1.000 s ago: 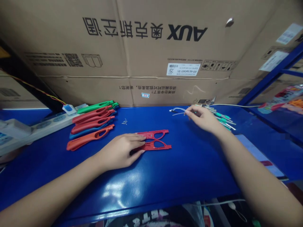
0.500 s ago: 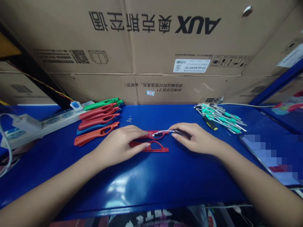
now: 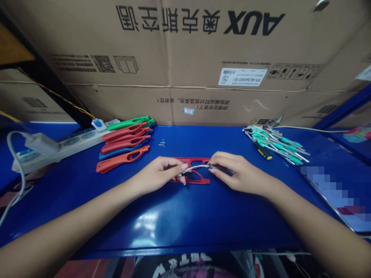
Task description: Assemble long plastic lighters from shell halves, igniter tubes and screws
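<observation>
My left hand (image 3: 162, 173) pinches a small black-and-white part (image 3: 183, 174) between thumb and fingers, raised over two red plastic handle shells. From that part, white wires (image 3: 194, 167) arch across to a dark elongated piece (image 3: 222, 169) gripped by my right hand (image 3: 236, 170). The upper red shell (image 3: 199, 160) and the lower red shell (image 3: 199, 178) lie side by side on the blue table, partly covered by my left fingers. Much of the dark piece is hidden under my right fingers.
To the left, red, orange, blue and green handles (image 3: 124, 158) are stacked beside a white power strip (image 3: 69, 143). Metal rods with turquoise parts (image 3: 278, 143) and a black-yellow tool (image 3: 262, 150) lie right. Wire scraps (image 3: 162, 143) lie near a cardboard box (image 3: 174, 100).
My left hand has come off the red shells and now pinches the small black-and-white part, lifted from the upper shell. My right hand still grips the dark piece. The view has shifted slightly.
</observation>
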Motion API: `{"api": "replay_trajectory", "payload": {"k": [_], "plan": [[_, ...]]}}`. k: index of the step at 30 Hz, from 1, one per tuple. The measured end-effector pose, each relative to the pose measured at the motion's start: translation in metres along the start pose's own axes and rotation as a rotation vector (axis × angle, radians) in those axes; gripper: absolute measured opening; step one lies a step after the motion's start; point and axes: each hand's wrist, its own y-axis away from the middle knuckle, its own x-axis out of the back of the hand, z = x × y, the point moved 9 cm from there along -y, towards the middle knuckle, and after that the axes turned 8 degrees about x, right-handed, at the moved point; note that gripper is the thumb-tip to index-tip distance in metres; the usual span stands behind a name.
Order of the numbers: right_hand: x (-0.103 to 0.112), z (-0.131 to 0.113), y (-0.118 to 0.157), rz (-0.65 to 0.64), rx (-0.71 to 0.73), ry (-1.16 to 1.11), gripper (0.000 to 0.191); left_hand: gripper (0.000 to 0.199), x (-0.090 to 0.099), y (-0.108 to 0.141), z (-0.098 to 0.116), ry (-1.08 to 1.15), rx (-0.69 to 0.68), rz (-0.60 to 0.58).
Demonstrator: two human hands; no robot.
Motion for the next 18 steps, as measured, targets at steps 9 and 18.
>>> {"api": "replay_trajectory", "payload": {"k": [9,18], "plan": [[-0.006,0.008,0.004,-0.105,-0.055,0.070,0.013,0.027,0.014,-0.002,-0.006,0.099,0.048,0.089],[-0.010,-0.001,0.004,-0.189,-0.046,-0.032,0.020,0.026,0.021,0.000,0.004,0.002,-0.031,0.125]]}}
